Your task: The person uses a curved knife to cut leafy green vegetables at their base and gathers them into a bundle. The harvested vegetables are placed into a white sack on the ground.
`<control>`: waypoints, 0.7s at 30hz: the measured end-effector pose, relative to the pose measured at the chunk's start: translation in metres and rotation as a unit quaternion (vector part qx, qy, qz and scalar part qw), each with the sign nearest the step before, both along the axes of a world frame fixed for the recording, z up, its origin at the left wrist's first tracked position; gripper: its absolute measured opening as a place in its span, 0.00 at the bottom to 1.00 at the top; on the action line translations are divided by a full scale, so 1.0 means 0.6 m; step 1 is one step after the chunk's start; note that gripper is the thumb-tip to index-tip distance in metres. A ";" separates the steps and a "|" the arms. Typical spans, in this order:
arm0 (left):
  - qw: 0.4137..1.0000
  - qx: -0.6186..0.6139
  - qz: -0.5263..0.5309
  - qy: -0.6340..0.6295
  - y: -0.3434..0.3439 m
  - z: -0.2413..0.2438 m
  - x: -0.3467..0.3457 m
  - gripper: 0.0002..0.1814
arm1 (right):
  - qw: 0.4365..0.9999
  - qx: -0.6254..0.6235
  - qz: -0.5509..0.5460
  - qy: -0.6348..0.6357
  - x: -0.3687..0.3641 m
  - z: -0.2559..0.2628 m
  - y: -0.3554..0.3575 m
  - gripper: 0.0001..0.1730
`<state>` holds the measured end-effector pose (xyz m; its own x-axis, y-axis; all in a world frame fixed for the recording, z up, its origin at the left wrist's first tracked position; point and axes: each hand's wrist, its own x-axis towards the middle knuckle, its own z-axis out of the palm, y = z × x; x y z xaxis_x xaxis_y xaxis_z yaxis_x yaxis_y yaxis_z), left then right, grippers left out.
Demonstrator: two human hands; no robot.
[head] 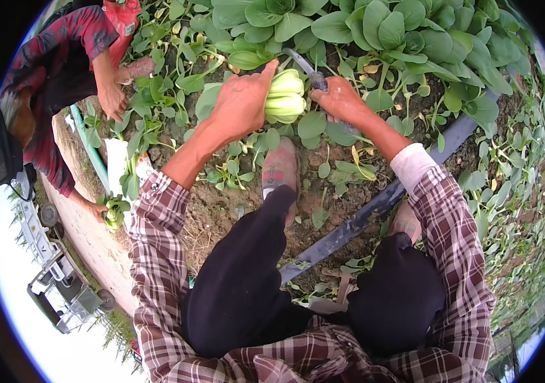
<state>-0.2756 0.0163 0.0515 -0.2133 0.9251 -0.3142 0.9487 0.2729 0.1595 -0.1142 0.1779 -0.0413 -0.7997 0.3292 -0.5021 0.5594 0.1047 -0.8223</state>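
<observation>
My left hand (243,98) is closed around bok choy (285,95), whose pale green stalk bases face me and whose leaves point away. Its index finger extends along the top of the stalks. Just right of the bunch, my right hand (341,99) grips the wrapped dark handle of a sickle (301,60). The curved metal blade reaches up and left, behind the stalk bases, near the leaves. Whether the blade touches the plant I cannot tell. Leafy bok choy plants (392,28) stand in the soil beyond both hands.
A dark flat hose (349,232) crosses the soil diagonally between my shoes. At left, a co-worker (57,76) crouches, one hand on cut bok choy (114,213). A green hose (89,146) runs beside a dirt path, with a truck (64,287) farther off. Small leafy plants (516,158) cover the ground at right.
</observation>
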 end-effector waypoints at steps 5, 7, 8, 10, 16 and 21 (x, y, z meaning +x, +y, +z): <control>0.982 0.000 -0.046 0.183 -0.028 -0.070 -0.090 0.43 | 0.998 0.028 0.057 -0.016 -0.075 -0.018 0.003 0.24; 0.980 0.032 -0.054 0.190 -0.041 -0.080 -0.111 0.39 | 0.997 0.042 0.066 -0.029 -0.087 -0.009 -0.003 0.22; 0.977 0.050 -0.057 0.198 -0.054 -0.086 -0.112 0.33 | 0.995 0.057 0.073 -0.033 -0.093 -0.005 -0.009 0.22; 0.982 0.067 -0.050 0.169 -0.060 -0.090 -0.110 0.32 | 0.993 0.074 0.080 -0.048 -0.100 -0.006 -0.014 0.20; 0.982 0.071 -0.037 0.169 -0.065 -0.096 -0.102 0.29 | 0.985 0.095 0.112 -0.094 -0.143 -0.018 -0.019 0.15; 0.984 0.088 -0.015 0.156 -0.084 -0.108 -0.113 0.29 | 0.990 0.009 0.114 -0.087 -0.125 -0.007 -0.015 0.16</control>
